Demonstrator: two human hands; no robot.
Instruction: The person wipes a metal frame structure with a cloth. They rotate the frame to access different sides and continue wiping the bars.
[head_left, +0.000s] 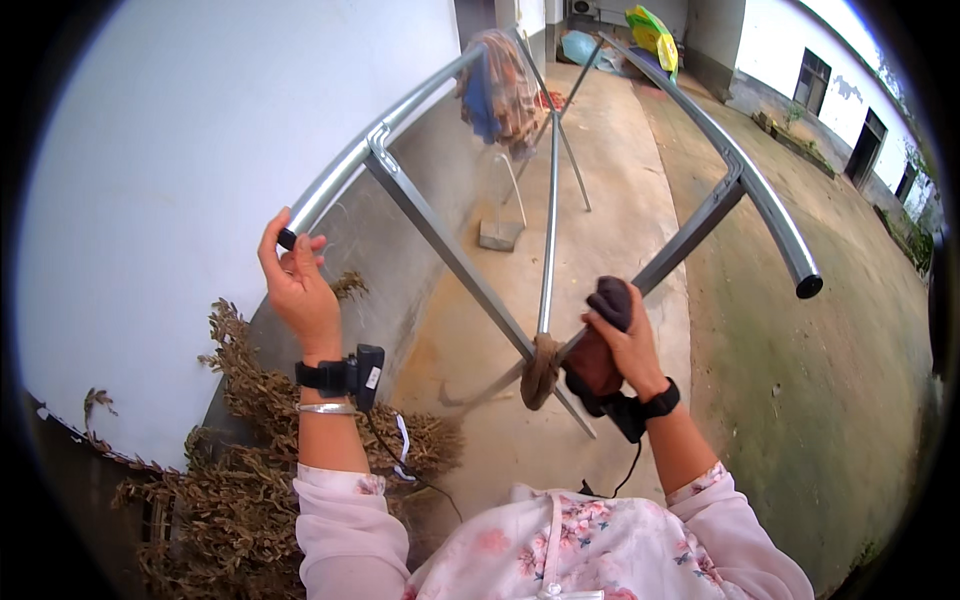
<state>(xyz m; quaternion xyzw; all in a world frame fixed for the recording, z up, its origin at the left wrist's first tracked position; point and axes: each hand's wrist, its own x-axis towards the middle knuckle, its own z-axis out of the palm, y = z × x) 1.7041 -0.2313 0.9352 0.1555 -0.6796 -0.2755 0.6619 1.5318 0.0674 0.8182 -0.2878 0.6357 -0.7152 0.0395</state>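
A metal folding drying rack (551, 225) stands before me, its legs crossed in an X and two long rails on top. My left hand (296, 277) has its fingers around the black-capped near end of the left rail (337, 176). In my right hand (630, 337) is a bunched dark brown cloth (611, 304), pressed against the leg (686, 232) that rises to the right rail (757, 191). Near the crossing of the legs hangs a knotted brown cloth strip (541, 371). Patterned fabric (502, 90) hangs over the far end of the left rail.
Dried plant stalks (247, 480) lean against the white wall (187, 150) on my left. A small grey block with a bent handle (501, 234) stands on the concrete floor beyond the near legs. At the back lie a yellow-green bag (654, 37) and a pale blue bag (585, 49).
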